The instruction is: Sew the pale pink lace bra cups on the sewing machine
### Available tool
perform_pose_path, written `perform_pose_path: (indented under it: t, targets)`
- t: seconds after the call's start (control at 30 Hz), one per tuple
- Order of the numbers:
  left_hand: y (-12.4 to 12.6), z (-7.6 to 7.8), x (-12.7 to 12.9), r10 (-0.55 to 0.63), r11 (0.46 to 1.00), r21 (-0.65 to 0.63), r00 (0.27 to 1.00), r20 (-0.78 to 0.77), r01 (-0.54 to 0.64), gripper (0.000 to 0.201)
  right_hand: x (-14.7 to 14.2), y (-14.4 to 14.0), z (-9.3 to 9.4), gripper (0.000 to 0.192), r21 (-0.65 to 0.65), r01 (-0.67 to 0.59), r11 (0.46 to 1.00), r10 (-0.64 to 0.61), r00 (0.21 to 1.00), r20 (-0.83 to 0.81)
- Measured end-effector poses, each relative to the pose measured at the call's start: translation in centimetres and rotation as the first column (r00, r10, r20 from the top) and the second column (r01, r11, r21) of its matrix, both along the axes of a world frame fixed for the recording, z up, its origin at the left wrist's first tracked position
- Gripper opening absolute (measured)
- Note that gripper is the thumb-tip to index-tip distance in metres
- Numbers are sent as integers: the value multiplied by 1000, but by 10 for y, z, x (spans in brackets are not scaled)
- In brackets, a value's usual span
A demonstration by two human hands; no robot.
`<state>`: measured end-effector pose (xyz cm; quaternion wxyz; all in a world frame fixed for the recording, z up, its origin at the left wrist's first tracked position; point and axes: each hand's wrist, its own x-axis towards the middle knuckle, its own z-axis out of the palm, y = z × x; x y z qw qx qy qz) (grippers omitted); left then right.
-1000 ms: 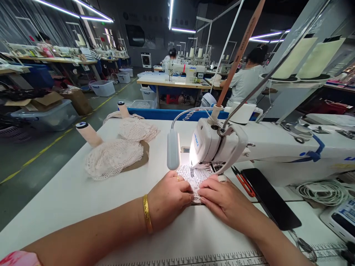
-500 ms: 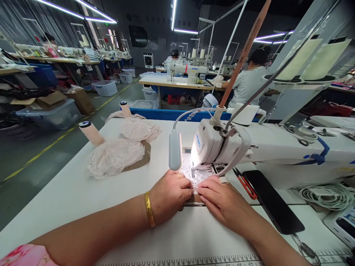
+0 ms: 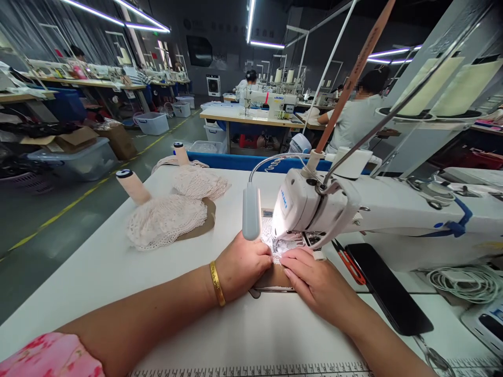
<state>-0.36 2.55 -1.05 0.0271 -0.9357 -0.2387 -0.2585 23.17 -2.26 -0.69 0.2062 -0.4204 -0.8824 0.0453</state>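
1. Lace (image 3: 276, 258): now further under the sewing machine (image 3: 301, 204), baring more brown patch (image 3: 276, 277); feeding apparently advances.
2. My left hand (image 3: 241, 263): curled beside it, grip hidden.
3. My right hand (image 3: 316, 275): fingers extended, touching lace.

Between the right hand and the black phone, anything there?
Yes: orange-handled snips lie between the right hand and the black phone, close beside the phone; seen in the head view.

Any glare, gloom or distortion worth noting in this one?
Head view: the lace beside the lamp glares near white; head view: the back wall is dim; head view: the thread cones at right look stretched and leaning, likely lens distortion.
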Motion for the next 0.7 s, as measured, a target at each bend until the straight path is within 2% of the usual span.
perform_pose_path:
  t: [0.17, 0.4, 0.5, 0.6, 0.67, 0.7]
  targets:
    - [8, 0, 1, 35, 999, 34, 998, -46, -33, 27, 1, 3, -5, 28, 9, 56, 998, -57, 998, 17]
    - [14, -2, -1, 53, 999, -2, 998, -46, -53, 27, 4, 6, -14, 34, -18, 117, 993, -116, 992, 49]
    - [13, 3, -3, 119, 991, -48, 990, -69, -123, 15, 5, 6, -13, 35, 4, 105, 994, -105, 994, 29]
    - [9, 12, -6, 243, 966, -49, 960, -142, -252, 26, 4, 4, -9, 34, 37, 74, 997, -74, 997, -10]
    - [5, 20, -7, 254, 963, -45, 953, -165, -264, 30, 2, 2, -5, 32, 58, 47, 997, -44, 998, -46]
    - [3, 23, -7, 220, 971, -64, 963, -154, -232, 37, 0, 1, -4, 32, 71, 26, 997, -20, 997, -72]
